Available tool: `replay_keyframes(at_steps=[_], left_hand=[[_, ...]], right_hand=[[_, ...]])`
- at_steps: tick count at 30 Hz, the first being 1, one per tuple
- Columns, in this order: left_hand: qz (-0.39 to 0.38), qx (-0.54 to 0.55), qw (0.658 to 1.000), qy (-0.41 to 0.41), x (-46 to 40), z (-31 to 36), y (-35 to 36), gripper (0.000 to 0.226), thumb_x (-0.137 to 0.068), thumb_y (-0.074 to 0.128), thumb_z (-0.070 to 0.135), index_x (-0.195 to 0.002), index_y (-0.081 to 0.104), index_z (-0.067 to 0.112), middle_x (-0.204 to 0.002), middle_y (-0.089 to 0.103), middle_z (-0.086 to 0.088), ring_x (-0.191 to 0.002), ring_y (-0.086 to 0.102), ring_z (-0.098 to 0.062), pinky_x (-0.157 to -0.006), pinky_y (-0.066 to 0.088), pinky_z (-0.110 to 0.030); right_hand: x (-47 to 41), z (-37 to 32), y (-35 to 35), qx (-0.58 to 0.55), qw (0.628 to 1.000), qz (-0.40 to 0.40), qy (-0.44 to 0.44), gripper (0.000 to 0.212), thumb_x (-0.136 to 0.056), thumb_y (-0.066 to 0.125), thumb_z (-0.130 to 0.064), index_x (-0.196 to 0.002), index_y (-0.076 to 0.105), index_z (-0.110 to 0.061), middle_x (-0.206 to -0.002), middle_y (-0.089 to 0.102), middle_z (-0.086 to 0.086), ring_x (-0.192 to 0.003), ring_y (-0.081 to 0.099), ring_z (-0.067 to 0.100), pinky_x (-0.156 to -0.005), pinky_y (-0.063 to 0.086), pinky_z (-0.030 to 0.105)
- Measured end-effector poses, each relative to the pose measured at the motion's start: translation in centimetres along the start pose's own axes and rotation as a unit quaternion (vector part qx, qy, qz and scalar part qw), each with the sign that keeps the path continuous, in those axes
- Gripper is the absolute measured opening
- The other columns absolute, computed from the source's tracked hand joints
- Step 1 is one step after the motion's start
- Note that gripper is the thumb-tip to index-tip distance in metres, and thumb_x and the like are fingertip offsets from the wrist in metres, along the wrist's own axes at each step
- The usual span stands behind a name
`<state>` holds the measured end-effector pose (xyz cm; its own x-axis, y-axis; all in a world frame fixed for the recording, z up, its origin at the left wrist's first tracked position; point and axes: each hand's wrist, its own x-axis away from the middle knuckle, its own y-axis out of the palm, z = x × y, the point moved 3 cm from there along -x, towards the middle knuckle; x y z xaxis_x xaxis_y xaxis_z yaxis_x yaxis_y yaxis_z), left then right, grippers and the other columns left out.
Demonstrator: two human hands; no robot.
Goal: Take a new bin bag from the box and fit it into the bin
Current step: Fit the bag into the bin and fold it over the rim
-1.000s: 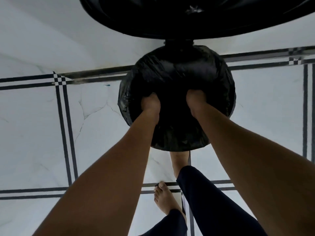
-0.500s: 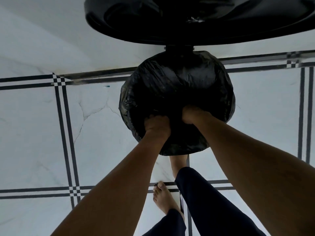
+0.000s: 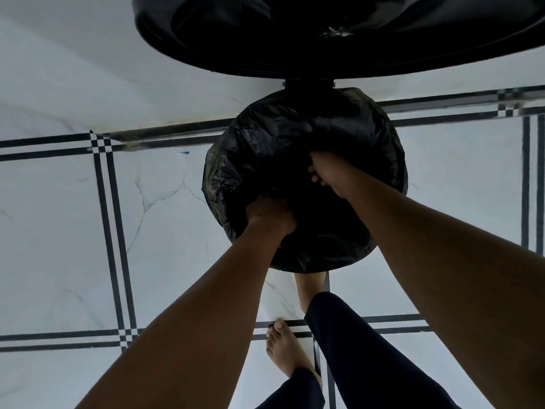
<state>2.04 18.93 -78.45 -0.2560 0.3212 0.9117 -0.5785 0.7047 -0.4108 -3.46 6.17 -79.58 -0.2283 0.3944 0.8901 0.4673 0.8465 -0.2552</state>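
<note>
A round bin stands on the floor below me, its mouth and sides draped in a crinkled black bin bag [image 3: 265, 137]. The bin's black lid [image 3: 339, 33] is swung up open at the top of the view, hinged at the back. My left hand [image 3: 268, 215] grips the bag film at the near-left rim, fingers curled into it. My right hand [image 3: 327, 172] reaches into the middle of the bin's mouth, fingers curled in the bag's dark folds. The bag box is out of view.
White marble floor tiles [image 3: 165, 246] with black double stripes surround the bin. A white wall [image 3: 118, 69] rises behind it. My bare feet [image 3: 283, 349] and dark trouser legs stand just in front of the bin.
My left hand has drawn back toward the near rim with bag film in its grip. My right hand has stayed near the centre, turning slightly. The camera has dipped a little.
</note>
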Motion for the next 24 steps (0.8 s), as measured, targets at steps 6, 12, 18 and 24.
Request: replay_keyframes(at_steps=[6, 12, 18, 24], left_hand=[[-0.014, -0.084, 0.996, 0.001, -0.4, 0.3, 1.4, 0.082, -0.097, 0.045, 0.056, -0.162, 0.016, 0.017, -0.165, 0.022, -0.016, -0.149, 0.023, -0.038, -0.118, 0.025, -0.048], [0.047, 0.02, 0.997, 0.053, 1.9, 0.8, -1.0, 0.035, -0.101, 0.05, 0.019, -0.134, 0.059, 0.01, -0.138, 0.059, -0.016, -0.128, 0.056, -0.036, -0.101, 0.048, -0.045], [0.257, 0.074, 0.954, 0.136, 3.1, 0.1, -5.0, 0.039, -0.099, 0.048, 0.012, -0.137, 0.054, 0.016, -0.124, 0.065, -0.019, -0.113, 0.061, -0.043, -0.088, 0.053, -0.049], [0.212, 0.159, 0.961, 0.078, 0.1, -2.2, -6.1, 0.049, -0.1, 0.053, 0.014, -0.148, 0.045, 0.01, -0.133, 0.059, -0.029, -0.122, 0.057, -0.048, -0.103, 0.049, -0.051]], right_hand=[[-0.1, -0.7, 0.0, -0.071, 0.997, -0.029, -0.012, 0.042, -0.11, 0.038, -0.028, -0.148, 0.045, -0.011, -0.135, 0.053, 0.005, -0.124, 0.056, 0.027, -0.106, 0.05, 0.039], [2.2, 0.9, 0.4, 0.288, 0.94, 0.045, -0.176, 0.036, -0.104, 0.048, -0.011, -0.138, 0.056, -0.006, -0.139, 0.059, 0.022, -0.127, 0.056, 0.041, -0.102, 0.047, 0.04], [3.5, 3.5, 1.0, 0.663, 0.723, 0.026, -0.192, 0.05, -0.101, 0.043, -0.023, -0.15, 0.045, -0.018, -0.156, 0.043, 0.01, -0.146, 0.03, 0.035, -0.123, 0.022, 0.047], [2.9, 4.7, 0.4, 0.666, 0.734, -0.053, -0.117, 0.05, -0.102, 0.047, -0.024, -0.151, 0.046, -0.014, -0.159, 0.041, 0.013, -0.15, 0.029, 0.035, -0.121, 0.028, 0.05]])
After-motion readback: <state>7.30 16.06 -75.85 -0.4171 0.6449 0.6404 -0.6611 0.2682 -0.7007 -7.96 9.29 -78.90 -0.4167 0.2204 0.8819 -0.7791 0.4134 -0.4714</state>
